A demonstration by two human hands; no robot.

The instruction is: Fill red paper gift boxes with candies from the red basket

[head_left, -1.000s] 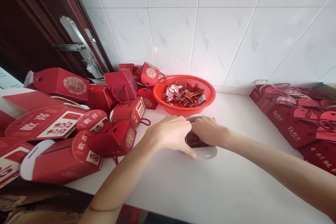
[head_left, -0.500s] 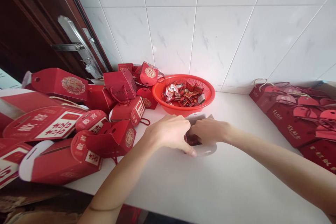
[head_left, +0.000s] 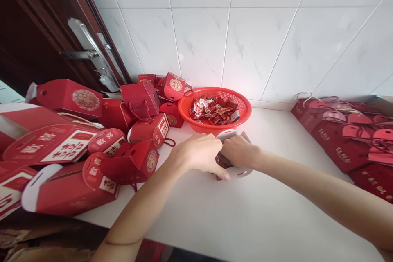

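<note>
A small gift box (head_left: 242, 172), its pale inner flaps spread, stands on the white table in front of the basket. My left hand (head_left: 201, 152) is closed round the box's left side, thumb at the near edge. Into the box's opening reaches my right hand (head_left: 238, 150), its fingers curled and their tips hidden inside; what they hold, if anything, is out of sight. Dark contents show only partly between the hands. Behind the box is a red plastic basket (head_left: 248, 108) with several wrapped sweets (head_left: 221, 111) in it.
Many red gift boxes (head_left: 70, 190) are heaped at the left. More dark red boxes (head_left: 334, 147) with cord handles stand in rows at the right. A tiled wall (head_left: 258, 41) closes the back, and a brown door with a metal handle (head_left: 80, 54) is at the far left.
My right hand has lifted and shifted slightly within the box's opening, and the flaps have moved a little. My left hand keeps its hold on the box.
</note>
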